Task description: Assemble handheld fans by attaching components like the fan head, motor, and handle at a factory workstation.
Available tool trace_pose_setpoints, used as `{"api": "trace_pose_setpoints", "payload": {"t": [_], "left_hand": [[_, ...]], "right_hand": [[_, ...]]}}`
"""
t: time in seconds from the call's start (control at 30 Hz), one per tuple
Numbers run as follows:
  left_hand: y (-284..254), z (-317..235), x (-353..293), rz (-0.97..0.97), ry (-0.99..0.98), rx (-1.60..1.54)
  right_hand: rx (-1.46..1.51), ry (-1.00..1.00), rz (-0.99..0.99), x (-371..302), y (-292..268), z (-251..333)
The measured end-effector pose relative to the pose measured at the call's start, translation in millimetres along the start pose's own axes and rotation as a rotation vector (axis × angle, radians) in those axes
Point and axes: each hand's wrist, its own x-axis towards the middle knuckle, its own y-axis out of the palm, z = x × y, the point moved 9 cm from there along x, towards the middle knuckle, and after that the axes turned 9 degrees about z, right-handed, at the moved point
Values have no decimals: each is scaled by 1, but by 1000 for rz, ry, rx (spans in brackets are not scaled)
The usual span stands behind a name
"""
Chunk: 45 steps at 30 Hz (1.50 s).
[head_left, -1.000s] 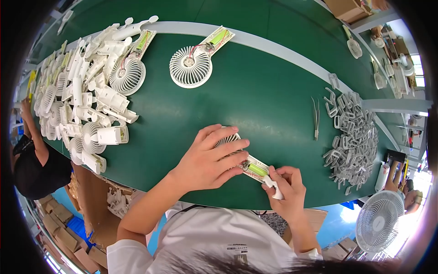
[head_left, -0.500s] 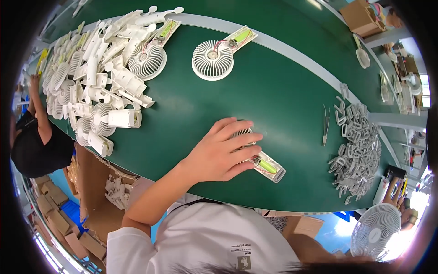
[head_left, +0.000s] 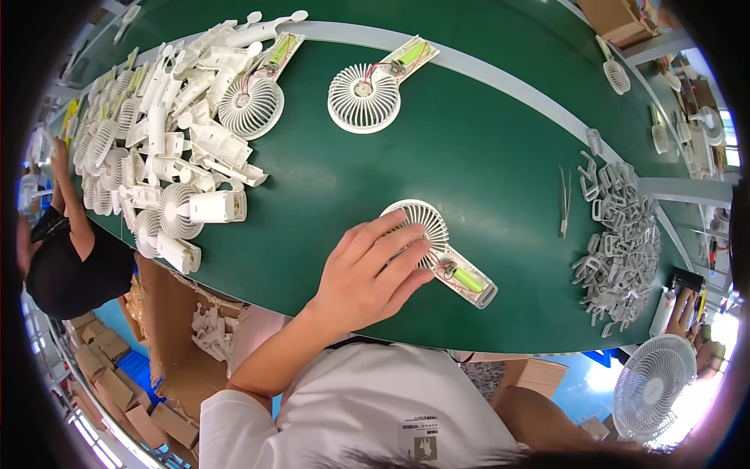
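Observation:
My left hand (head_left: 371,270) lies over the round white grille of a small handheld fan (head_left: 426,219), fingers stretched and apart, resting on it without wrapping round it. The fan's opened handle points toward the lower right. Inside it show a green battery (head_left: 467,279), red wires and a small part, and a grey loop (head_left: 488,296) sits at its end. Part of the grille is hidden under my fingers. My right hand is not in view.
A second opened fan (head_left: 364,98) lies farther back on the green table (head_left: 484,156). White fans and casings (head_left: 168,141) heap up at left; grey loops (head_left: 621,234) pile at right beside tweezers (head_left: 564,203). Another person (head_left: 70,258) works at far left. A cardboard box (head_left: 183,344) stands below the edge.
My left hand has drawn back a little toward the lower left, uncovering more of the fan's grille. The fan itself seems to stay in place; the whole view has shifted slightly.

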Motion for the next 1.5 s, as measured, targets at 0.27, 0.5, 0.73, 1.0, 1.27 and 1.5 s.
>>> {"api": "trace_pose_setpoints", "payload": {"t": [0.27, 0.5, 0.73, 1.0, 1.27, 1.5], "left_hand": [[6, 6, 5, 17, 5, -151], [4, 6, 15, 103, -8, -144], [-1, 4, 24, 168, 23, -128], [27, -25, -7, 209, 50, 178], [40, -19, -17, 382, 97, 212], [44, -17, -25, 315, 35, 188]], "right_hand": [[-1068, 1060, 174, -122, -46, -183], [-1056, 1066, 121, -138, -52, -203], [-567, 1353, 8, -152, -77, -218], [-1006, 1408, 53, -150, -76, -211], [-404, 1575, 130, -140, -91, -206], [-879, 1455, 365, -112, -72, -183]]}}
